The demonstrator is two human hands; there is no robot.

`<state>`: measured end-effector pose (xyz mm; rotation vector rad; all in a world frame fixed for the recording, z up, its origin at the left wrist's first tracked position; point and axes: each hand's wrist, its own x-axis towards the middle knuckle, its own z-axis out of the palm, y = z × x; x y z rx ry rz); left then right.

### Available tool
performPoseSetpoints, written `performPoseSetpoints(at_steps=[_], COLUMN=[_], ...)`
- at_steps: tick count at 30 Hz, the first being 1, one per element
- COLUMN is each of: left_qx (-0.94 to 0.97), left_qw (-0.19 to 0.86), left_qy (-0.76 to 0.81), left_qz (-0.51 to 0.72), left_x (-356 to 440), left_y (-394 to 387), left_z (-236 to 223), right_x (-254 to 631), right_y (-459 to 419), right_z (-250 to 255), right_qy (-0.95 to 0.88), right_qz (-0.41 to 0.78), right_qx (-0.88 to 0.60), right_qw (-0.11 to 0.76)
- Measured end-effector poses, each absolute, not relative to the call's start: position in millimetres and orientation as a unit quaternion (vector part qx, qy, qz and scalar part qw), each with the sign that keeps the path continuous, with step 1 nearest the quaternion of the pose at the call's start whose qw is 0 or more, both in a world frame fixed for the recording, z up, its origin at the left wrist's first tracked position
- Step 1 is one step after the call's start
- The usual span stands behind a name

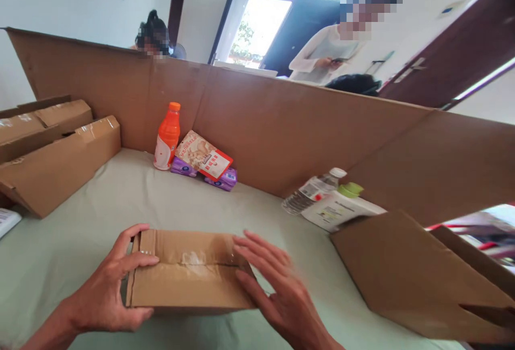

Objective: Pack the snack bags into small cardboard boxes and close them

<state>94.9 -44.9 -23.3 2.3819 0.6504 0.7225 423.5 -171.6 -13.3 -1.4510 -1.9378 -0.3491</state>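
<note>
A small cardboard box [189,272], its top seam closed with clear tape, lies on the pale green table [120,200] in front of me. My left hand [108,291] grips the box's left end, thumb on top and fingers curled round the side. My right hand [273,285] lies flat on the box's right end with its fingers spread out.
A tall cardboard screen [281,125] rings the table. Against it stand an orange bottle [168,136], a snack packet [203,155] and purple packs [223,179]. A water bottle [311,190], a white bottle [341,208] and flat cartons [414,275] lie right; open boxes [52,151] left. Two people stand behind.
</note>
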Motion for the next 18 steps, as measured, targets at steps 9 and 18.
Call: performPoseSetpoints(at_steps=[9,18], left_qx=[0.722,0.64], left_qw=[0.017,0.001], left_qy=[0.515,0.598], left_qz=[0.461,0.483], left_x=[80.1,143.7], left_y=[74.2,215.3], left_z=[-39.3,-33.7], right_x=[395.7,364.2], right_y=[-116.6,-114.2], right_z=[-110.8,-172.6], right_qy=[-0.673,-0.7], right_qz=[-0.056,-0.032], right_qx=[-0.609,-0.603], right_qw=[0.415,0.381])
